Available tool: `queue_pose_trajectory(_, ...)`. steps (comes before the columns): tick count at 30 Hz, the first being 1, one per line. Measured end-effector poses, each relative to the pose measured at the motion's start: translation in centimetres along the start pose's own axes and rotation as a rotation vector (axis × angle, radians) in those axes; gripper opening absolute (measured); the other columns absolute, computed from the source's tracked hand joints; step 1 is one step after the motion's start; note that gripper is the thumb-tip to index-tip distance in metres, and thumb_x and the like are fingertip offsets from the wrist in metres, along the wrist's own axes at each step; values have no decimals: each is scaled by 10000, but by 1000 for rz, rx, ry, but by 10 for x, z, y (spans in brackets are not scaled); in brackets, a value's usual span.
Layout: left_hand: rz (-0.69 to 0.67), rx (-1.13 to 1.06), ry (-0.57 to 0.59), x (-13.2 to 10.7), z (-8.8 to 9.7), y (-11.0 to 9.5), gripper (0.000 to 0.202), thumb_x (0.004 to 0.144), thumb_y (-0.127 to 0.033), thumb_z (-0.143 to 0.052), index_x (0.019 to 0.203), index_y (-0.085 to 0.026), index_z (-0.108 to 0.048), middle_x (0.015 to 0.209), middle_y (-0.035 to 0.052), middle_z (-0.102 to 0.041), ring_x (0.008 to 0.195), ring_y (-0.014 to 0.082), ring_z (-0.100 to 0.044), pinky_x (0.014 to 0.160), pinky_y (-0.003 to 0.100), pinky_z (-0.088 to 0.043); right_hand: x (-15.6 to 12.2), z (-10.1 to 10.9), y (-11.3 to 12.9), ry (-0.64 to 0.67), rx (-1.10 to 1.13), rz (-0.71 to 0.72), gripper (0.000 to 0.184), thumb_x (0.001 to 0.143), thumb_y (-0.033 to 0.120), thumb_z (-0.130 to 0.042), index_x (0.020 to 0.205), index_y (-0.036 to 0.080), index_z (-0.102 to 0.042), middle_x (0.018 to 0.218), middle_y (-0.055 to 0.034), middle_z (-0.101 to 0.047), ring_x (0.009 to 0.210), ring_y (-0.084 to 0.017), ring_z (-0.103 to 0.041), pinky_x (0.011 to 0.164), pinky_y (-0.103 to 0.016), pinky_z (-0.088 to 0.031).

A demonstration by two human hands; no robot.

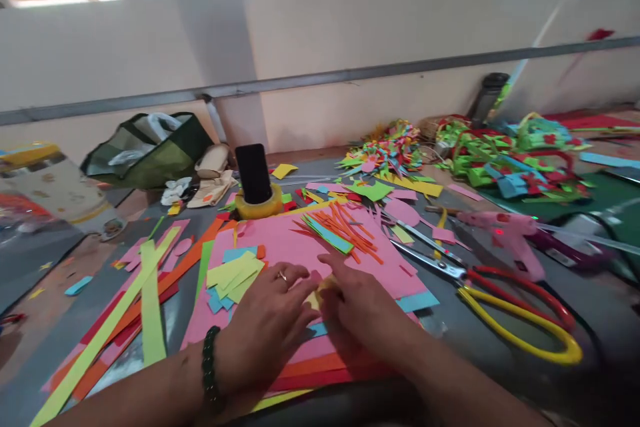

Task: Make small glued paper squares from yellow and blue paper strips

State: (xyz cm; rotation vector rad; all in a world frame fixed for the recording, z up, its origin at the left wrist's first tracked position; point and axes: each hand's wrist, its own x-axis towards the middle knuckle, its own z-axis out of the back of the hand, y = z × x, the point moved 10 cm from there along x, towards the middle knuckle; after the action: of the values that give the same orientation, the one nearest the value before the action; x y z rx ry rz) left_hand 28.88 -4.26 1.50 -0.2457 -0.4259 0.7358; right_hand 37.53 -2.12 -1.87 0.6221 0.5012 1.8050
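My left hand (273,303), with a ring and a dark bead bracelet, is closed at the fingertips on a small pale yellow paper piece (313,301). My right hand (363,303) meets it from the other side, its thumb and fingers pinching the same piece, with the index finger stretched forward. Fingers cover most of the paper. Beneath both hands lies a stack of pink paper sheets (280,240). Yellow-green paper pieces (235,277) rest on blue ones beside my left hand. Thin orange paper strips (345,230) and a few green ones lie beyond my right hand.
Scissors (460,273) with red and yellow handles lie right of the stack, near a pink glue gun (510,233). A phone (253,173) stands in a tape roll (260,203) behind. Long paper strips (150,300) lie left; paper crafts (530,160) sit back right.
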Motion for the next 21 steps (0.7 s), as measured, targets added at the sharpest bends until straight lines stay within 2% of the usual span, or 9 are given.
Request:
queue_pose_trajectory(3,-69,45,147,-7,-19,-5,231,888,-242,-472,1085,-183,-578,1098,81,-626,1004,220,-556,895,395,-453,-3,8,-1,-70,-192,11,477,797,149,-499,1274,160,-479,1037,-101,-645,909,-225,-618,767,-341,-493)
queue_pose_trajectory(6,-128,177,175,-13,-26,-9,392,873,-376,-512,1203,-167,-545,1188,103,-617,1067,257,-558,931,442,-439,-23,43,-4,-201,-202,43,403,818,204,-547,1220,206,-518,1082,-70,-613,800,-158,-615,707,-278,-498)
queue_pose_trajectory(8,-211,289,130,-17,-26,-14,524,837,-494,-524,1234,-153,-540,1188,118,-632,1072,282,-574,925,454,-442,-50,83,-18,-369,-177,26,278,854,264,-547,1129,224,-561,957,-28,-629,663,-113,-585,635,-237,-484)
queue_pose_trajectory(11,-362,409,-2,-25,-25,-18,596,795,-608,-498,1167,-154,-598,1110,116,-680,1004,277,-619,849,401,-480,-108,148,-53,-735,-262,-117,102,857,308,-563,889,219,-602,774,3,-601,620,-118,-548,602,-236,-450)
queue_pose_trajectory(13,-439,425,-102,-30,-25,-16,568,796,-602,-500,1151,-173,-609,1095,107,-689,975,254,-634,803,351,-492,-146,177,-76,-932,-349,-226,156,857,325,-558,754,207,-557,700,9,-543,592,-124,-508,601,-253,-433)
queue_pose_trajectory(15,-499,391,-168,-32,-24,-14,532,796,-568,-525,1160,-189,-603,1049,95,-708,906,229,-652,750,311,-501,-171,193,-94,-1052,-459,-305,226,849,370,-552,705,202,-506,697,1,-505,621,-141,-498,638,-281,-440)
queue_pose_trajectory(18,-545,356,-205,-31,-24,-15,546,800,-540,-535,1222,-196,-562,980,81,-727,826,215,-661,704,289,-508,-179,209,-121,-1096,-574,-415,359,787,529,-554,832,173,-551,878,-81,-562,818,-218,-550,712,-349,-472)
queue_pose_trajectory(20,-543,363,-206,-30,-24,-17,574,802,-546,-528,1250,-187,-540,965,79,-730,808,212,-662,698,281,-511,-163,216,-147,-984,-531,-495,540,746,599,-546,1009,128,-573,1007,-138,-582,868,-246,-574,698,-367,-485)
queue_pose_trajectory(21,-536,369,-202,-29,-24,-18,581,801,-550,-527,1250,-181,-538,965,79,-730,804,210,-663,697,276,-512,-150,217,-160,-900,-507,-517,584,729,605,-556,1051,118,-579,1006,-142,-599,831,-240,-589,668,-356,-485)
